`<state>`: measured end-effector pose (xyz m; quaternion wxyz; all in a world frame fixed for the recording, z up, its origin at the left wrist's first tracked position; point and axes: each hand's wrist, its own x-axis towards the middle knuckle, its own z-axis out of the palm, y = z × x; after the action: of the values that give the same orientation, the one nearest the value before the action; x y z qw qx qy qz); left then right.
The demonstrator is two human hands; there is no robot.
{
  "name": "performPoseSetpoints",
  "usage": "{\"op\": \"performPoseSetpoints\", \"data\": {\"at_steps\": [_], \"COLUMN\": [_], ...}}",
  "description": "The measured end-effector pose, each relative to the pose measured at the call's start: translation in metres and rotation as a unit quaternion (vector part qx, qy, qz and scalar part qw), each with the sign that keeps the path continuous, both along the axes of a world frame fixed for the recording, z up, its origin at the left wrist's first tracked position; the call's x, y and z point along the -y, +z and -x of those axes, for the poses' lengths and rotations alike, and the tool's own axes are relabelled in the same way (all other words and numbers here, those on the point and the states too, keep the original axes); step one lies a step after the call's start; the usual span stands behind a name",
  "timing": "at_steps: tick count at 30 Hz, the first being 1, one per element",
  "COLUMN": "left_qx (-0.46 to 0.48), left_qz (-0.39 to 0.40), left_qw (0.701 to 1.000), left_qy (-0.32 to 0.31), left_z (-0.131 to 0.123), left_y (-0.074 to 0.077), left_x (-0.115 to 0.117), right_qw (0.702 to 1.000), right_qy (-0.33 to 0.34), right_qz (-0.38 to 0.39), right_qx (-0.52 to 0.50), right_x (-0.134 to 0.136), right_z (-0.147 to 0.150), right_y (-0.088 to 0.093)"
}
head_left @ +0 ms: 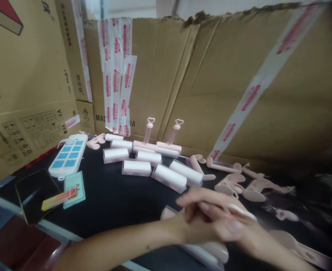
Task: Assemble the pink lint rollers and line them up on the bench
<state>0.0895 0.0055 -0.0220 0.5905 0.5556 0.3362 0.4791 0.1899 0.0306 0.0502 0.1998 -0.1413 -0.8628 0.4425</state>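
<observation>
My left hand [194,226] and my right hand [236,227] are pressed together above the front of the table, fingers overlapping and closed. A slim white piece [242,212] shows along the right hand's fingers; its kind is blurred. Anything else between the palms is hidden. Under the hands lie pale rolls in clear covers [202,256], partly covered by the wrists. Just beyond them, several white rolls in clear cases [170,177] lie in loose rows. Behind those, two pink pieces with heart-shaped loops [150,122] stand upright.
Pale pink plastic parts [230,183] are scattered on the right. A power strip [69,154], a dark phone [35,195], a green card [74,190] and a yellow-orange stick-shaped packet [60,198] lie on the left. Taped cardboard walls [154,75] enclose the black tabletop [106,203].
</observation>
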Motion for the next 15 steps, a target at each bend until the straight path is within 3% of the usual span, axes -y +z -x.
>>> {"op": "performPoseSetpoints", "data": {"at_steps": [4,6,8,10,12,15], "left_qx": [-0.029,-0.044,-0.112,-0.252,-0.396,-0.516], "left_qz": [-0.016,-0.037,-0.119,-0.246,-0.328,-0.317], "left_qw": [0.998,0.995,0.984,0.936,0.857,0.785], "left_qy": [-0.05,-0.079,-0.075,-0.027,0.04,0.135], "left_z": [0.002,0.007,0.018,0.033,0.047,0.056], "left_y": [0.007,0.02,0.037,0.056,0.072,0.084], "left_x": [-0.006,-0.005,0.0,0.004,0.003,-0.019], "right_qw": [0.999,1.0,0.994,0.982,0.971,0.967], "right_qy": [0.005,-0.013,-0.057,-0.105,-0.138,-0.125], "right_qz": [0.036,-0.013,-0.086,-0.146,-0.174,-0.186], "right_qx": [-0.006,0.009,0.035,0.061,0.088,0.121], "right_x": [-0.009,-0.01,-0.006,0.0,0.006,0.006], "right_z": [-0.012,-0.026,-0.041,-0.053,-0.06,-0.063], "right_y": [0.015,0.022,0.022,0.012,-0.006,-0.029]}}
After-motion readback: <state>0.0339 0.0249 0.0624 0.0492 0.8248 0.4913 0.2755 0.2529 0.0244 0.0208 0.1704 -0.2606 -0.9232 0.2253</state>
